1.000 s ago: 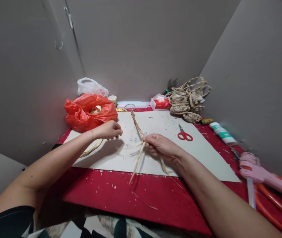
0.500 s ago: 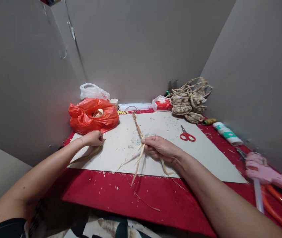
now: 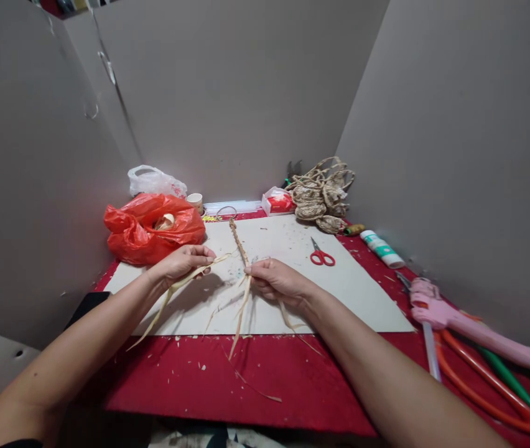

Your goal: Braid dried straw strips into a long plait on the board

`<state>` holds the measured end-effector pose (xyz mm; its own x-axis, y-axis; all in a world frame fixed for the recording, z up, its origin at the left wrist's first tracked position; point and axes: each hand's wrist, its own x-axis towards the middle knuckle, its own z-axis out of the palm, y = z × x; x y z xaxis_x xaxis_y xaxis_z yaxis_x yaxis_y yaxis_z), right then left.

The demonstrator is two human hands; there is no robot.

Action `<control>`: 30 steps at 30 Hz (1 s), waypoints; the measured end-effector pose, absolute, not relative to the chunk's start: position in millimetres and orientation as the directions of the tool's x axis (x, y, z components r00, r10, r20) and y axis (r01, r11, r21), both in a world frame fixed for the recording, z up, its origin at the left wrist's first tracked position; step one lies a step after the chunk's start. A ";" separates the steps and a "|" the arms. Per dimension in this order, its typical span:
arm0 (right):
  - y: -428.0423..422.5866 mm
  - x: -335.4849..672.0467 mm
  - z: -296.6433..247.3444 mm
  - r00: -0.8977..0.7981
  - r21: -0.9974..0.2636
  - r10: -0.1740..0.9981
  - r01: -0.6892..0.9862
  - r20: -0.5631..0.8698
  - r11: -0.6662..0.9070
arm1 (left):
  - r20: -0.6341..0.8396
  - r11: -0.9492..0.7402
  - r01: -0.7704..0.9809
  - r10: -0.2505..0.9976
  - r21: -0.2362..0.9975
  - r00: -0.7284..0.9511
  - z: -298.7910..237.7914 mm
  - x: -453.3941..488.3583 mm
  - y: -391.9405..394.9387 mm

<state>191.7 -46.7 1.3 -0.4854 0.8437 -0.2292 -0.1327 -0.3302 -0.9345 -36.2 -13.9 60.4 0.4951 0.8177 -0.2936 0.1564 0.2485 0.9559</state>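
My right hand (image 3: 277,281) pinches a thin braided cord (image 3: 237,241) of tan plant fibre near its lower end. Loose strands (image 3: 242,314) fan out below the pinch, over the front edge of the white board (image 3: 358,298). To the left, my left hand (image 3: 188,264) holds a pale flat fibre strip (image 3: 172,292) between thumb and fingers. One tip of that strip points toward the braid, and its tail hangs down past the board's edge. Small loops of cord at the braid's far end touch the board's back.
An orange-red plastic bag (image 3: 153,239) with fibre inside sits left. Red-handled scissors (image 3: 323,257) lie right of the braid. Behind stand a paper cup (image 3: 195,202), a tissue pack (image 3: 278,201) and coiled rope (image 3: 318,199). A pink glue gun (image 3: 461,320) and orange-handled tool (image 3: 479,373) lie right.
My left hand has lifted the fibre strip off the board and brought it right, toward the braid. The right hand keeps its pinch. The whole view has shifted slightly.
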 end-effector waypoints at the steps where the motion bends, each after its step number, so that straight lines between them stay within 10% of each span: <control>1: -46.5 191.6 1.2 -0.484 -0.937 0.846 -0.134 -0.223 -0.324 | -0.289 0.248 0.148 0.820 0.957 0.494 56.3 -32.3 -12.7; 30: -46.4 184.6 -6.4 -0.425 -0.976 0.893 -0.086 -0.146 -0.200 | -0.129 0.084 0.105 0.813 0.991 0.568 20.9 7.5 -35.4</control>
<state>184.6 -46.4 -6.4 -0.4253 0.8932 -0.1457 -0.0857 -0.2000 -0.9760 7.5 -35.4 20.9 0.5684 0.8125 -0.1295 0.1050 0.0844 0.9909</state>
